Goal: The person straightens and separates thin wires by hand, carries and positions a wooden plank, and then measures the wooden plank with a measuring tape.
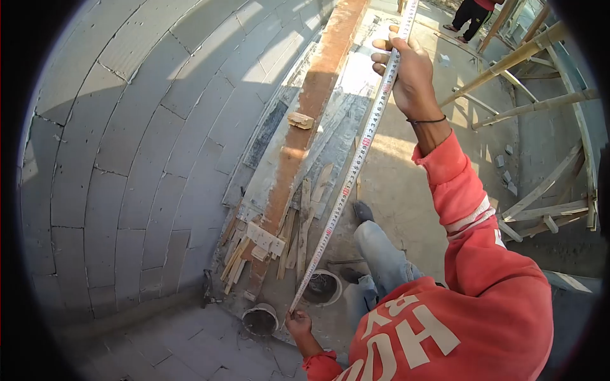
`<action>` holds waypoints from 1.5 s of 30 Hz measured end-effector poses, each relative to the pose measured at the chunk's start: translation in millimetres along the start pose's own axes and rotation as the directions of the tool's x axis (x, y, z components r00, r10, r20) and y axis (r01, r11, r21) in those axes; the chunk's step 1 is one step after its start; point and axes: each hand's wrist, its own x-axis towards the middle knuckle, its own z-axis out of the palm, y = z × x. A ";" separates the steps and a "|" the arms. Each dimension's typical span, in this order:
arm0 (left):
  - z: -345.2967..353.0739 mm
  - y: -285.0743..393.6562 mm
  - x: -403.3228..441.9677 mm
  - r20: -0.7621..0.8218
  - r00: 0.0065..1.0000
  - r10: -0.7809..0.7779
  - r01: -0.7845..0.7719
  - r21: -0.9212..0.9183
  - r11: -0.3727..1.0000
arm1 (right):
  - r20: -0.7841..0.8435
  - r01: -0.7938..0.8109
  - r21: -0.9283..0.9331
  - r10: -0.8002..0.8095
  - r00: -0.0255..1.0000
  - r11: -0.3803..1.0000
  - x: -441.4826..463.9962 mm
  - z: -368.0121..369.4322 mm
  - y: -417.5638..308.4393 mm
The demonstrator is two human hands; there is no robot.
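Observation:
A long white measuring tape (346, 190) with black and red numbers runs diagonally up the view. My left hand (298, 322), low in the picture, pinches its lower end beside the buckets. Raised at the upper right, my right hand (412, 66) grips the tape between thumb and fingers, with fingertips showing on the far side. Beyond that hand the tape continues out of the top of the view. Beneath the tape lies a long brown-stained board (305, 133), with a small wood block (300, 120) on it and a pale crosspiece (265, 239) near its lower end.
A grey block wall (146, 140) rises at the left. Two buckets (260, 319) (323, 287) stand near my feet, beside wood strips (305, 222). Bamboo and timber framing (540, 105) stands at the right. Another person (471, 18) is at the top right.

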 end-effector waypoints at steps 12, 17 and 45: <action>418.2 -262.0 -96.9 0.747 0.610 0.265 -0.580 0.648 -0.494 | -0.031 0.328 -0.400 -0.370 0.928 0.856 319.3 -184.1 -56.5; 724.4 -388.9 -184.8 0.901 -0.241 0.361 -0.807 0.020 -0.590 | -0.086 0.313 -0.352 -0.363 0.928 0.882 445.3 -237.1 -91.9; 803.4 -517.7 -289.8 0.976 -0.211 -0.045 -0.975 -0.207 0.081 | 0.249 -0.033 0.133 -0.001 0.969 0.991 421.9 -162.6 -177.2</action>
